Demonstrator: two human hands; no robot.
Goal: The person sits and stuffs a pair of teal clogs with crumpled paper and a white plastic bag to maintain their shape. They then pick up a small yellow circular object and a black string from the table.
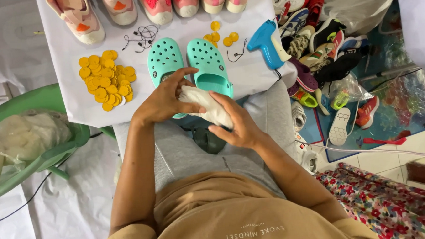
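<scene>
- Over the lap: both hands gripped a white crumpled wad (206, 107), prob paper/cloth. R hand (239, 125) cupped lower end, L hand (166, 101) pinched top w/ thumb + fingers.
- Wad looked light, soft, compressible; best held round its middle.
- Just beyond: teal clogs (191, 65) on white table (68, 99).
- Further L: yellow discs (106, 78); R: blue tag gun (268, 43).

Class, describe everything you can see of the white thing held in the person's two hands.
The white wad looks like soft crumpled paper or cloth, bunched into a long lump and slanting down to the right. The left hand pinches its upper end, and the right hand cups its lower end. It is held above the lap, just in front of the turquoise clogs.
</scene>
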